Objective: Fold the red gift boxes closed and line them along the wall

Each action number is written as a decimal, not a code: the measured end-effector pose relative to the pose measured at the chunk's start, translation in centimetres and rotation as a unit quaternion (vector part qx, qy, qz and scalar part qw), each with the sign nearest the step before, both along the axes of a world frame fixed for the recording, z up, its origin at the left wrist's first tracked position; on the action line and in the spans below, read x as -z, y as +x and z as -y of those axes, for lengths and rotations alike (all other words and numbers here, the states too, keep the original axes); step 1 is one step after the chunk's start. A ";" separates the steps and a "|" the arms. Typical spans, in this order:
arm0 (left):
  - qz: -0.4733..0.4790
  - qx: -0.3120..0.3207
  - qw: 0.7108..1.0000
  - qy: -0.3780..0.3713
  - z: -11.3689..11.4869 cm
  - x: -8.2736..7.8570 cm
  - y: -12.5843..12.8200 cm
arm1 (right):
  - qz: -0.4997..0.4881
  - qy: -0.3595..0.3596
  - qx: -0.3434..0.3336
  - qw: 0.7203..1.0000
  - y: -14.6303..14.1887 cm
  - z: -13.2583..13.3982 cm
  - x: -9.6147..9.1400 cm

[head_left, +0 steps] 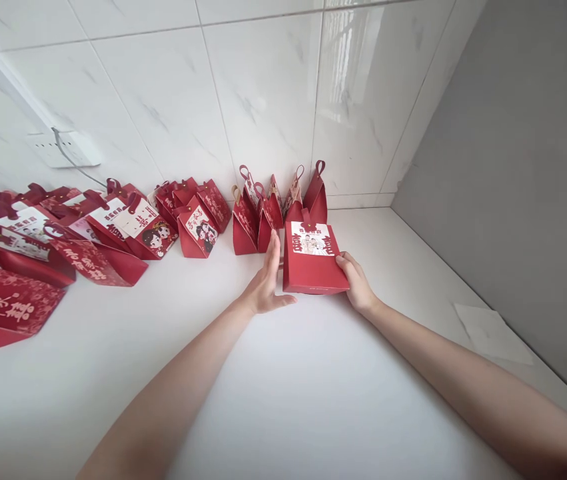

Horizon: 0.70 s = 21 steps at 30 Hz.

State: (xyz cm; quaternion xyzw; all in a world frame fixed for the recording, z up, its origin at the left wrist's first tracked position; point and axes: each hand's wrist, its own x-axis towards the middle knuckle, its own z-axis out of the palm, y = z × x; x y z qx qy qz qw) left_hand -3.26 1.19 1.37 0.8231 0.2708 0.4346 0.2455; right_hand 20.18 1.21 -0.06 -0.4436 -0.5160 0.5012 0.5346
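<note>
A red gift box [315, 272] with a white printed label and a small loop on top is tilted slightly in front of me. My right hand [356, 280] grips its right side, with the thumb on the front face. Beside its left side is my left hand [267, 280], fingers extended upward and thumb spread away; whether it touches the box is hard to tell. Just behind stands a cluster of upright red gift boxes with ribbon loops, the nearest gift box [267, 223] close to my left fingertips.
Many more red gift boxes [98, 263] crowd the left of the white table [243, 400], some tipped over. A smaller gift box [197, 230] stands between the groups. Behind are a tiled wall [268, 87] and a socket [66, 149] with a cable. A pale sheet [493, 333] lies at right by a grey panel.
</note>
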 end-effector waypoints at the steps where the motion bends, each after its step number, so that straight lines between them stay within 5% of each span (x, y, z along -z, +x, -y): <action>1: -0.032 -0.008 0.999 0.023 0.0 0.0 -0.1 | -0.013 -0.009 0.006 1.000 0.0 -0.1 0.0; 8: -0.027 -0.061 0.998 0.015 -0.4 0.3 -0.7 | 0.026 -0.157 -0.134 0.978 0.0 -0.6 -0.8; 15: -0.012 -0.070 0.997 -0.029 -0.4 0.5 -0.9 | 0.006 -0.187 -0.125 0.974 -0.2 -1.0 -0.8; 18: -0.017 -0.077 0.997 -0.010 -0.5 0.4 -1.1 | -0.004 -0.141 -0.087 0.986 -0.4 -0.5 -0.6; 21: -0.028 -0.127 0.991 0.009 -0.4 0.1 -1.1 | 0.014 -0.018 0.000 1.000 -0.7 0.6 -0.5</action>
